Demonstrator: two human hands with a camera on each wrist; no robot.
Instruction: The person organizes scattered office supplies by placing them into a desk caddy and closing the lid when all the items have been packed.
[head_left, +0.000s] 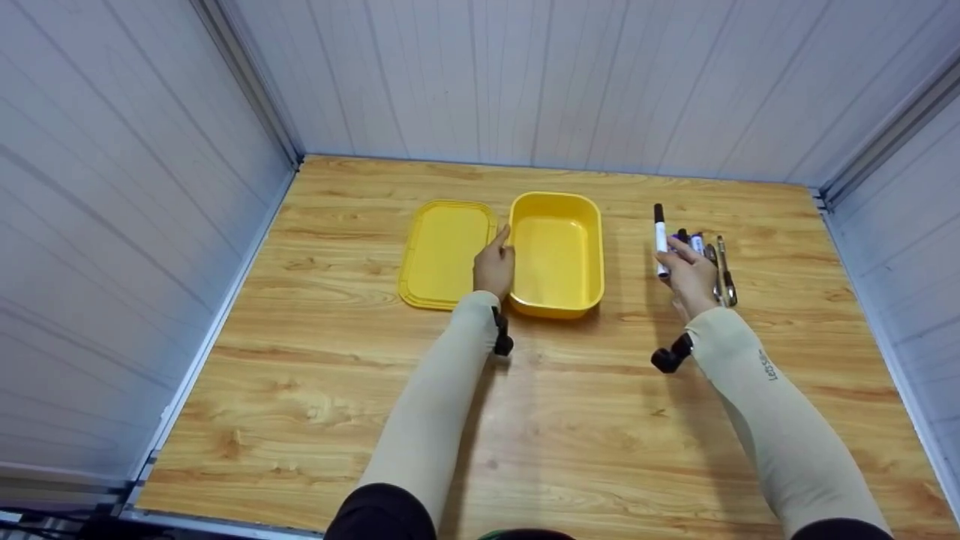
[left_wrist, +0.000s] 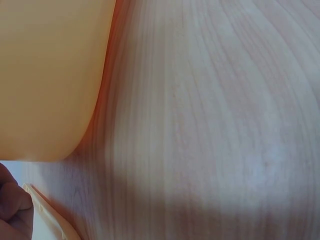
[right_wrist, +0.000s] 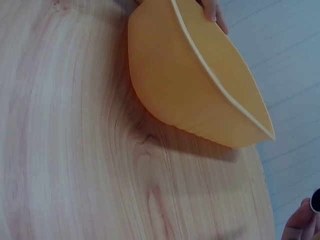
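A yellow plastic box stands lidless on the wooden table, its inside bare. My left hand holds it at the left wall; in the right wrist view fingers of that hand reach over the far rim. My right hand pinches a white marker with a black cap, to the right of the box. In the right wrist view only the round dark end of the marker shows at the right edge. Beside and partly beneath the right hand lie several other pens.
Left of the box lies a flat yellow lid, partly behind my left hand. White panel walls border the wooden table at the back and on both sides.
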